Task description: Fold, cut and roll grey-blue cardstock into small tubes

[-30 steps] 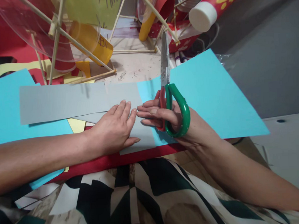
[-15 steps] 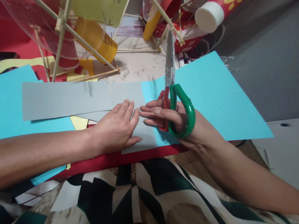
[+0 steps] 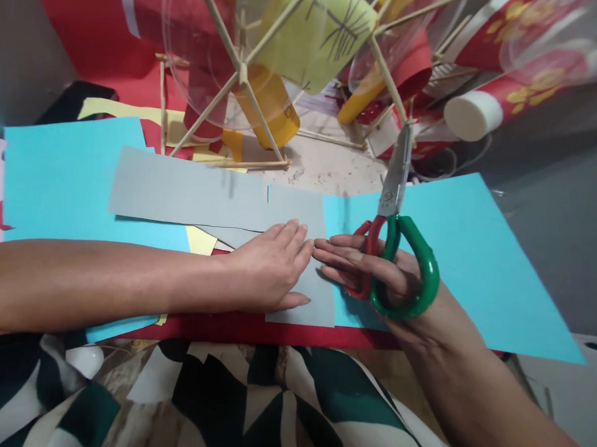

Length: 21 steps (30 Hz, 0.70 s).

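My left hand lies flat, fingers together and stretched out, on a grey paper piece at the near table edge. My right hand faces it fingertip to fingertip and carries scissors with a green and a red handle loop around the fingers; the blades are closed and point away from me. The scissors rest over a light blue sheet. A long grey strip stretches to the left behind my left hand.
Another light blue sheet lies at the left. Behind stands a frame of wooden sticks with clear plastic, yellow and red paper rolls. A white-capped red roll lies at the right. Patterned cloth covers my lap.
The view has swung left and tilted, so everything sits further right in the picture. Both hands keep the same pose on the paper, and the scissors stay closed.
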Each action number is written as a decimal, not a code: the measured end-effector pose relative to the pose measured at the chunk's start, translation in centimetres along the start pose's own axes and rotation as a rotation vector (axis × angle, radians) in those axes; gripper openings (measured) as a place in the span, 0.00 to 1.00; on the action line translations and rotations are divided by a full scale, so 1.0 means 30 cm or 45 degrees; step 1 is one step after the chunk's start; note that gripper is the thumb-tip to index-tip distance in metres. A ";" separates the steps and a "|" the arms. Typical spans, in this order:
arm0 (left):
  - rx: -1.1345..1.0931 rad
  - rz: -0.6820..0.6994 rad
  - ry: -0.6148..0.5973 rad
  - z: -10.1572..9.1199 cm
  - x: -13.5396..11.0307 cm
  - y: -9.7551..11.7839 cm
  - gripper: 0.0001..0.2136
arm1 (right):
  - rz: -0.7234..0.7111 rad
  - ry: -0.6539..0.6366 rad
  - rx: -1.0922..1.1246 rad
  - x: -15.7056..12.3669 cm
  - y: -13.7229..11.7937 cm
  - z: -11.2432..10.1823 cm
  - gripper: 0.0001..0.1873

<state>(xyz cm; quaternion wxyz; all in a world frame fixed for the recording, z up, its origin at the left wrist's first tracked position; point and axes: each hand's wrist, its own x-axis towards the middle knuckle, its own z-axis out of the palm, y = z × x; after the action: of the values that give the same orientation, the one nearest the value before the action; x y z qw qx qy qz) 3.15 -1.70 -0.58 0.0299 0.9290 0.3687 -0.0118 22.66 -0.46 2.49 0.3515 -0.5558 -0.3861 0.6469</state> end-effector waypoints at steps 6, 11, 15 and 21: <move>0.002 -0.010 -0.007 -0.011 0.002 0.007 0.40 | -0.012 -0.017 -0.010 0.001 0.004 0.002 0.22; 0.030 0.006 0.029 0.003 0.001 0.006 0.39 | -0.030 -0.022 -0.008 0.004 0.015 -0.010 0.17; 0.058 0.007 0.052 0.014 -0.001 0.005 0.39 | -0.063 -0.035 -0.007 0.008 0.021 -0.020 0.14; 0.052 -0.008 0.007 0.006 0.000 0.003 0.39 | -0.060 -0.058 0.046 0.007 0.017 -0.023 0.14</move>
<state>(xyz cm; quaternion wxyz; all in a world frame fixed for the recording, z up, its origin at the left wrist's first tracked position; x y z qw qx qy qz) 3.20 -1.77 -0.75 0.0099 0.9282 0.3715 -0.0170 23.32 -0.44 1.88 0.3678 -0.5251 -0.3952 0.6579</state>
